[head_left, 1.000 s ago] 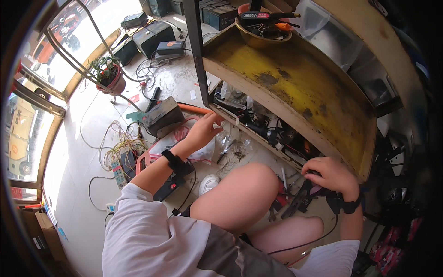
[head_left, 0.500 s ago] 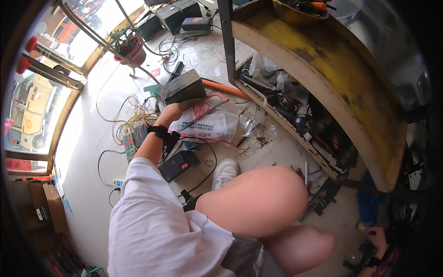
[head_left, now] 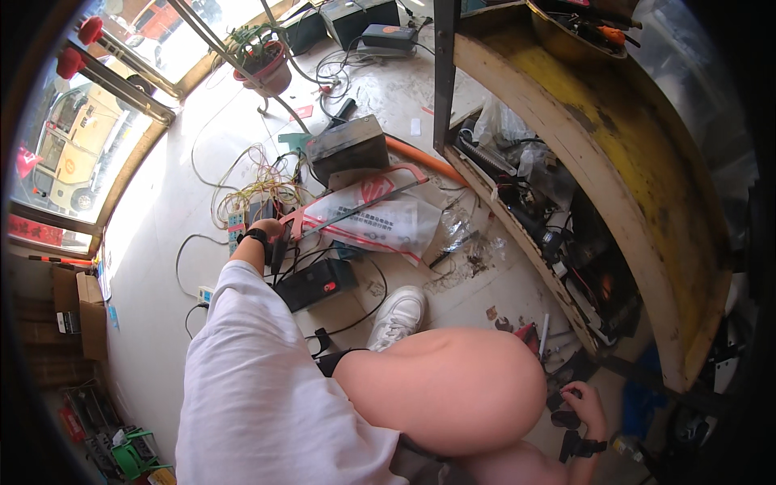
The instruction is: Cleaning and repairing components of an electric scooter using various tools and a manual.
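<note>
Dark characters (head_left: 364, 224), red emblem (head_left: 376, 189) on white bag (head_left: 396, 226); red banner (head_left: 35, 229) lettered.

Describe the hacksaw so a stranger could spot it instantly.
Start at the yellow shelf and look left, to the white plastic bag on the floor. The hacksaw lies slantwise across that bag. Unlike the plain orange tube nearby, it has a reddish bowed frame with a thin, straight blade.

Glossy plastic bag (head_left: 408, 224), metal hacksaw (head_left: 364, 208) (smoothly painted), scuffed yellow-painted shelf (head_left: 622, 153)
</note>
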Demonstrator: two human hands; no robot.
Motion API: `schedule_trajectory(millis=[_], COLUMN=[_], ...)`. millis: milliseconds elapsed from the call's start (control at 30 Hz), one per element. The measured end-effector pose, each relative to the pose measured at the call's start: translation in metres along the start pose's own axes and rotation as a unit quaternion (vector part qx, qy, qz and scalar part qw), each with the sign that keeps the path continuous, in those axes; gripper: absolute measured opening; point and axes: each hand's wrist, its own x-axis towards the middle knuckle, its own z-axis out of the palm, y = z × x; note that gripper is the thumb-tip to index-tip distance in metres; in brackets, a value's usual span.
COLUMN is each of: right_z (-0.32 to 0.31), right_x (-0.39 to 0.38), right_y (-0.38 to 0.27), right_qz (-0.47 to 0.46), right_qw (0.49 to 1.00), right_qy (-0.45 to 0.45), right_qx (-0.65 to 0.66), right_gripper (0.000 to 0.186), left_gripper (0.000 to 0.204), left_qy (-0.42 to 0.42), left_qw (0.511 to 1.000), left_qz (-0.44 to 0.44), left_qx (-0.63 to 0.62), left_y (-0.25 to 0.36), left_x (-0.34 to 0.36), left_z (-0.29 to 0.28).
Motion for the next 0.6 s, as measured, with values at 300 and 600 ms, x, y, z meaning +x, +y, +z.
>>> schedule_trajectory(millis=[300, 600], right_z=[0.01, 0.018], right_x=[0.007, 0.023], right_y=[0.02, 0.014], right_qz=[-0.055, -0.078], right_qw=[0.998, 0.996], right_qy=[0.02, 0.031], right_qx=[-0.011, -0.013], right_gripper=[0.016, 0.018], left_gripper=[0.044, 0.02], left_qy=[0.044, -0.036], left_qw=[0.973, 0.782], left_qz=[-0.013, 0.002], left_qx=[-0.228, -0.622], left_y=[-0.035, 0.028], left_x=[-0.022, -0.157], left_z=[0.013, -0.022])
